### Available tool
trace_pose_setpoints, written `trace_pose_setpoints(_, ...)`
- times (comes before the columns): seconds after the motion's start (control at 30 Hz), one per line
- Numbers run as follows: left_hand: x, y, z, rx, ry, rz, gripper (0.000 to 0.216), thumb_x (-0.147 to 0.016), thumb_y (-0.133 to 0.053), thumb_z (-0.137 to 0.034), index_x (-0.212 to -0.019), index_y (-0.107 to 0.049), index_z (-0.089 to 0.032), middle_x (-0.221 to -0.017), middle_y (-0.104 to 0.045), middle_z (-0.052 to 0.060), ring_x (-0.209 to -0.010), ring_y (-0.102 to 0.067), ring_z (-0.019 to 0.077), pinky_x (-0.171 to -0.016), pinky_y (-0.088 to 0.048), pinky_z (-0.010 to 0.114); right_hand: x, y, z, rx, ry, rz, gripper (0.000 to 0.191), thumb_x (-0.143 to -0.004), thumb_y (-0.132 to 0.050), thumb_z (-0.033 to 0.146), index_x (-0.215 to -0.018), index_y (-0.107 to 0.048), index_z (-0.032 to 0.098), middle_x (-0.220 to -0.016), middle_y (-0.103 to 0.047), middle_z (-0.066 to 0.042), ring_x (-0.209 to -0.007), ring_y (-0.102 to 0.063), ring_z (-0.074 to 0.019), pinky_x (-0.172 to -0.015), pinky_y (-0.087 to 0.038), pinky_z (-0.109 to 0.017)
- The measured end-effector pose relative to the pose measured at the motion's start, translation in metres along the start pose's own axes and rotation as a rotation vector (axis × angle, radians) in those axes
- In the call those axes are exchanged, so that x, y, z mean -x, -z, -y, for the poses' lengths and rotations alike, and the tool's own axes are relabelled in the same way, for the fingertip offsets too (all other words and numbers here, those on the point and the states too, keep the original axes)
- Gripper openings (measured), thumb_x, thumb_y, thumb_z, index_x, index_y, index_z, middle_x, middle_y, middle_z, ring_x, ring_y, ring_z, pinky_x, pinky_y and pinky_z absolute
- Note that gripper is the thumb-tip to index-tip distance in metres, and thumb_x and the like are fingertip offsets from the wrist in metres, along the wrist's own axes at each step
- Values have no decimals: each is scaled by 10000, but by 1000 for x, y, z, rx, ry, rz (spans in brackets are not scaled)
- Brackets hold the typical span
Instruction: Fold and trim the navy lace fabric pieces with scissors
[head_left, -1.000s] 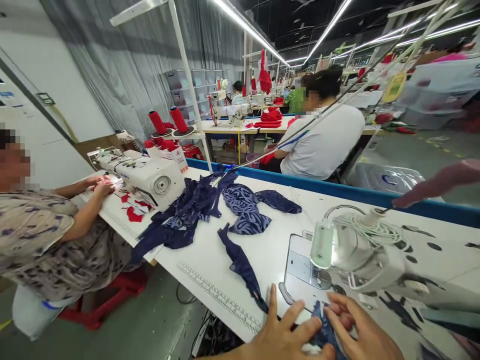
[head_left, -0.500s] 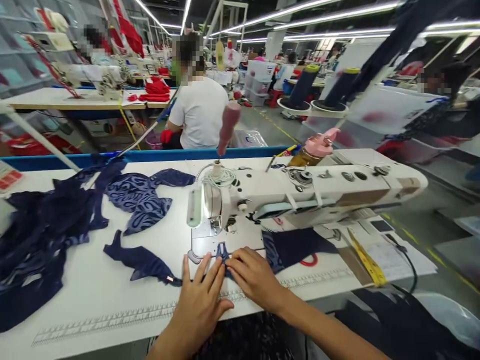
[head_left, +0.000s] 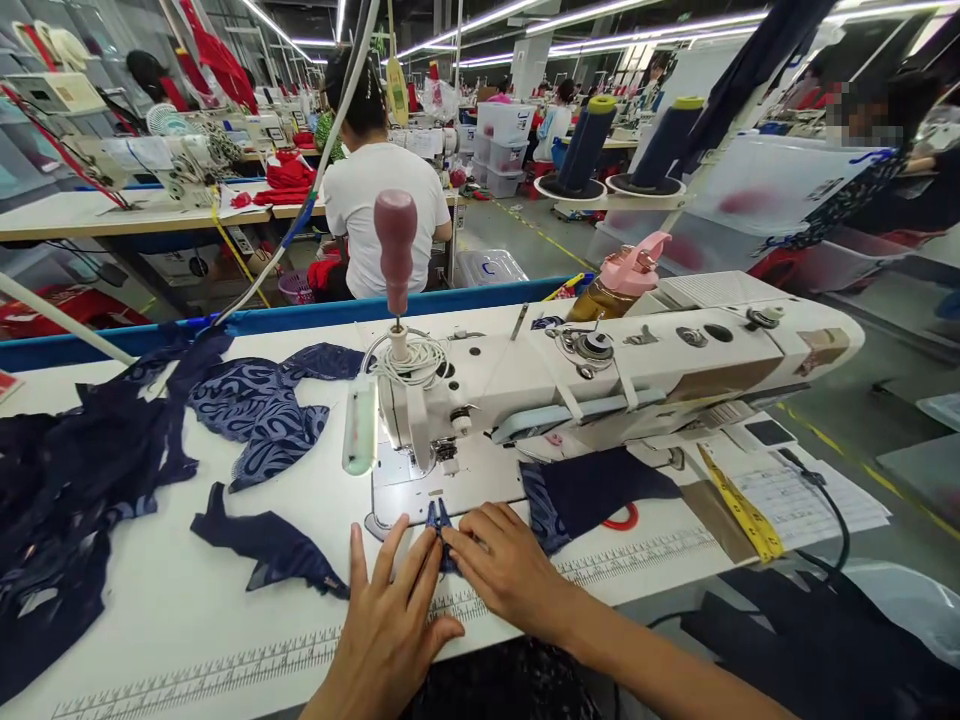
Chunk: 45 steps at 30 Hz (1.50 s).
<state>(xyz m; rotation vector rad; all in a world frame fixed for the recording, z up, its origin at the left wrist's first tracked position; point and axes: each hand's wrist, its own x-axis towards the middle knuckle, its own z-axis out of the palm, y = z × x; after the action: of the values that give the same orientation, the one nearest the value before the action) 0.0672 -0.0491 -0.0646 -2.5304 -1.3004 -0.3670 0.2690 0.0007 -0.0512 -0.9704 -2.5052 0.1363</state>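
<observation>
On the table edge in front of the sewing machine, a small dark blue fabric piece [head_left: 438, 516] with two narrow points lies between my hands. My left hand [head_left: 397, 610] rests with fingers spread, two fingertips pressing the left side of that piece. With its fingers bent and together, my right hand [head_left: 510, 570] grips the piece's right side; its lower part is hidden under the fingers. Just beyond is the sewing machine [head_left: 540, 370], its needle area above a metal plate [head_left: 405, 495]. A dark blue panel with a patterned end [head_left: 592, 495] lies right of my right hand.
Left on the white table are a patterned fabric piece [head_left: 262, 410], a plain navy scrap [head_left: 270, 550] and a dark fabric heap [head_left: 52, 500]. A printed ruler [head_left: 217, 670] runs along the front edge. Red scissor handles [head_left: 622, 517] and a yellow tape measure [head_left: 739, 500] lie right.
The head view has shifted slightly, so the machine and fabrics appear moved left. Both hands stay at the small fabric piece, with barely any change of pose.
</observation>
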Motion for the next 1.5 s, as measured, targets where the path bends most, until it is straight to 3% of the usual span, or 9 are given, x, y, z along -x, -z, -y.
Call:
trace_pose_setpoints(0.27,-3,-2,0,40,43,-32,560,-922,-521,-532,-1338,-564,-159,-1412,-568,43,-1354,-387,356,-1163,41,689,1,-3,-1,-15,-10,15,288,-967,-464,147,-1234,-571,144,-897,-582,-75,-848,-505,-218,-768,-402,-351)
trace_pose_setpoints(0.63,0,-6,1,9,10,8,594,-916,-524,-545,-1361,-545,-152,-1449,-528,60,-1345,-386,389,-1147,45,716,-1,-2,-1,-30,-39,36,282,-970,-445,138,-1216,-584,139,-887,-592,-76,-833,-513,-218,-751,-418,-358)
trace_pose_setpoints(0.9,-5,-4,0,74,62,-38,474,-930,-530,-447,-1310,-593,-172,-1421,-561,26,-1339,-406,353,-1173,18,664,1,-6,-3,-22,45,-25,333,-967,-430,111,-1275,-555,124,-1263,-618,-106,-1211,-497,-234,-994,-398,-411)
trace_pose_setpoints(1.5,-1,-6,5,7,-21,53,567,-932,-491,-525,-1373,-534,-170,-1488,-482,52,-1360,-360,379,-1135,63,712,2,-10,-4,-15,9,17,330,-955,-466,126,-1271,-560,149,-1291,-614,-80,-1205,-515,-234,-1070,-352,-461)
